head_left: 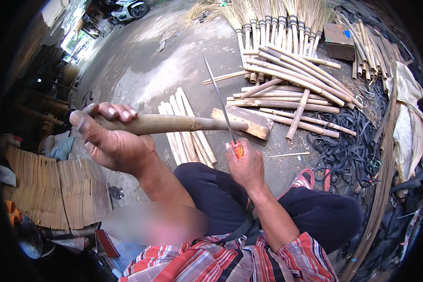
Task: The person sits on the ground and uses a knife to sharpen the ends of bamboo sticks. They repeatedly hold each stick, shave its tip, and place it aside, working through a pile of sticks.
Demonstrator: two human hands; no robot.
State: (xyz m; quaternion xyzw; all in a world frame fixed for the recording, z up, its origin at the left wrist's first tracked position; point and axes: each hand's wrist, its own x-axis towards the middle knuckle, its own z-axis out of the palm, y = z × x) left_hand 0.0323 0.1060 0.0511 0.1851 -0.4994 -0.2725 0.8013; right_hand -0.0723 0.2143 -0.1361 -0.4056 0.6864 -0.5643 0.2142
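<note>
My left hand (115, 136) is wrapped around the thicker end of a bamboo pole (169, 124), held roughly level across my front. The pole's far end lies over a wooden block (261, 124) on the ground; whether they touch is hard to tell. In my right hand (245, 164) is an orange-handled saw (221, 101), its long thin blade seen almost edge-on and pointing up and away. The blade crosses the pole near its right end. Its teeth cannot be made out.
Cut bamboo poles (296, 84) lie piled beyond the block, with shorter pieces (185, 136) at left. Several brooms (272, 21) stand at the back beside a cardboard box (339, 42). Black strips (348, 150) tangle on the right. A slatted mat (56, 188) is at lower left.
</note>
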